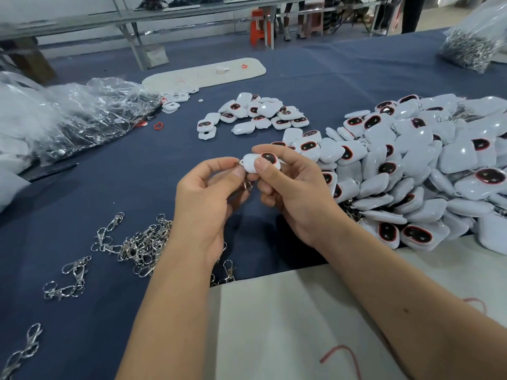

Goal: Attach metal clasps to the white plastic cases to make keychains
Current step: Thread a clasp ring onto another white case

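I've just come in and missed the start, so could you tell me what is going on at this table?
A person is making keychains. The right hand grips a white plastic case, while the left hand pinches a metal clasp at the case's end. Loose clasps lie on the blue cloth by the left arm, a big heap of cases sits to the right, and a smaller pile lies further back.

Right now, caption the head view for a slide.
Right hand holds a white case while left hand pinches a metal clasp at its end, loose clasps nearby.
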### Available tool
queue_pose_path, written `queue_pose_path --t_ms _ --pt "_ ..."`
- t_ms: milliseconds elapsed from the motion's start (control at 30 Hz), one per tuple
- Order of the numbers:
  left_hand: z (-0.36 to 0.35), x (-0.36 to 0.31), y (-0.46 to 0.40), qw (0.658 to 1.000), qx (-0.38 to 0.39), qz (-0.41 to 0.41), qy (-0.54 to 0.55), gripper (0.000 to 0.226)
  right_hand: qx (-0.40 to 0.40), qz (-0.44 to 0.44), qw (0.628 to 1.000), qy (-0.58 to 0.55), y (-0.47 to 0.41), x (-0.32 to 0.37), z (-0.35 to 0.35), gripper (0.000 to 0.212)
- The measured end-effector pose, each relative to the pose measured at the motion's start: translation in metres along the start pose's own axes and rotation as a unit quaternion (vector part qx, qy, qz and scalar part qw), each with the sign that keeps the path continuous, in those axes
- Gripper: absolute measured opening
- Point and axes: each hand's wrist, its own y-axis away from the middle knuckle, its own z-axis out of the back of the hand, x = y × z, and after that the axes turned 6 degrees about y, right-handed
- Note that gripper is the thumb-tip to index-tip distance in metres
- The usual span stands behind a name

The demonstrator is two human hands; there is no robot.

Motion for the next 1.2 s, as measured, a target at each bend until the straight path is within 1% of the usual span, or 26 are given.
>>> queue_pose_path --t_ms 67,267,333,400,433,467,500,567,633,667,700,733,767,800,867,900,933,967,1000,1067,1133,1200 --pt "-0.002 0.001 0.002 0.999 -0.003 0.023 0.034 0.009 -0.005 -0.003 1.0 -0.005 -0.001 -0.001 0.0 0.024" --pt "-0.002 0.001 -0.002 0.995 -0.048 -0.003 0.083 0.016 0.016 -0.023 0.999 -0.02 0.0 -0.002 0.001 0.031" --pt "0.0 0.004 -0.005 0.997 -0.054 -0.039 0.048 0.018 0.016 -0.031 0.999 -0.015 0.0 -0.002 0.001 0.029" --pt "0.002 0.007 -0.007 0.99 -0.061 -0.115 -0.054 0.024 0.012 -0.034 0.999 -0.017 0.001 -0.001 0.0 0.027" --pt "0.004 0.008 -0.008 0.978 -0.06 -0.157 -0.119 0.026 0.009 -0.035 0.999 -0.017 0.001 -0.001 0.0 0.026" --pt "0.006 0.008 -0.009 0.96 -0.057 -0.198 -0.19 0.026 0.005 -0.035 0.999 -0.014 0.001 -0.001 0.0 0.026" --pt "0.007 0.008 -0.009 0.935 -0.052 -0.234 -0.263 0.025 0.002 -0.034 0.999 -0.005 0.001 0.0 0.0 0.026" --pt "0.009 0.007 -0.009 0.87 -0.034 -0.285 -0.401 0.024 -0.007 -0.027 0.999 0.029 0.002 -0.001 -0.001 0.025" --pt "0.01 0.006 -0.011 0.81 -0.004 -0.3 -0.504 0.027 -0.028 -0.021 0.997 0.074 0.002 -0.004 -0.002 0.023" --pt "0.01 0.006 -0.011 0.796 0.011 -0.297 -0.528 0.028 -0.041 -0.018 0.994 0.097 0.002 -0.005 -0.002 0.022" --pt "0.011 0.006 -0.012 0.796 0.022 -0.29 -0.532 0.027 -0.054 -0.016 0.992 0.116 0.002 -0.006 -0.002 0.022" --pt "0.012 0.007 -0.011 0.809 0.029 -0.278 -0.517 0.026 -0.064 -0.015 0.99 0.126 0.001 -0.007 -0.002 0.021" --pt "0.012 0.008 -0.01 0.835 0.026 -0.26 -0.484 0.025 -0.069 -0.016 0.99 0.122 0.001 -0.007 -0.002 0.021" --pt "0.012 0.008 -0.009 0.869 0.013 -0.234 -0.435 0.024 -0.067 -0.019 0.992 0.101 0.0 -0.006 -0.002 0.021" --pt "0.011 0.009 -0.008 0.939 -0.028 -0.164 -0.301 0.024 -0.041 -0.025 0.998 0.049 -0.001 -0.004 -0.001 0.024" --pt "0.01 0.009 -0.008 0.967 -0.039 -0.117 -0.223 0.024 -0.023 -0.026 0.999 0.033 0.0 -0.003 0.0 0.026" --pt "0.01 0.008 -0.008 0.986 -0.038 -0.067 -0.147 0.022 -0.007 -0.025 0.999 0.019 0.0 -0.002 0.001 0.028" --pt "0.009 0.006 -0.007 0.996 -0.022 -0.019 -0.08 0.021 0.007 -0.023 1.0 0.006 0.0 -0.001 0.002 0.029" --pt "0.009 0.005 -0.007 0.999 -0.002 0.02 -0.028 0.019 0.017 -0.024 1.0 -0.008 -0.001 0.0 0.003 0.031" --pt "0.009 0.002 -0.006 0.997 0.029 0.058 0.033 0.017 0.033 -0.03 0.999 -0.032 -0.001 0.001 0.005 0.034" --pt "0.008 0.002 -0.005 0.997 0.028 0.052 0.045 0.015 0.044 -0.037 0.997 -0.043 -0.002 0.002 0.006 0.036" --pt "0.007 0.004 -0.006 1.0 0.012 0.018 0.017 0.014 0.05 -0.044 0.997 -0.034 -0.002 0.001 0.006 0.036"
